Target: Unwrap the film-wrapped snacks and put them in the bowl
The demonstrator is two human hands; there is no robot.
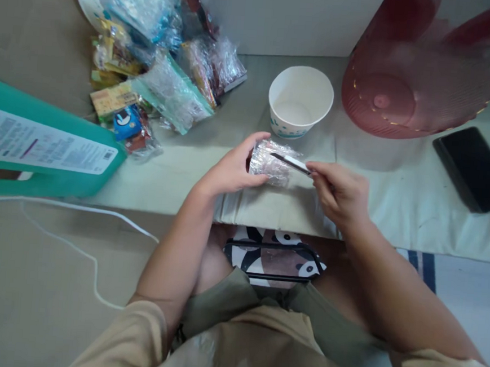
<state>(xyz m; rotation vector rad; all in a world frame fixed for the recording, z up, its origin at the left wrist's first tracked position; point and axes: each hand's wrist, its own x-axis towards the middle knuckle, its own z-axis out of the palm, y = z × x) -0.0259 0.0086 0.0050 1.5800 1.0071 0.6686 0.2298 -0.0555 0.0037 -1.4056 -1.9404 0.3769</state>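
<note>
My left hand [240,169] is curled around a small package wrapped in clear crinkled plastic [267,161], steadying it on the pale cloth-covered surface. In my right hand [340,192] is a slim utility knife [295,164], pinched between thumb and fingers. Its dark tip lies over the top of the wrapped package; whether it cuts into the plastic I cannot tell. Just behind the package stands a white paper bowl [300,100] with a blue-green pattern near its base. What is inside the wrapping is hard to make out.
A pile of plastic-wrapped snack packets [171,93] lies at the back left. Near it are a green box [52,151] and a white cable [77,207]. To the right are a dark red ribbed basket [387,104] and a black phone [475,167]. A panda-print item [277,259] is between my legs.
</note>
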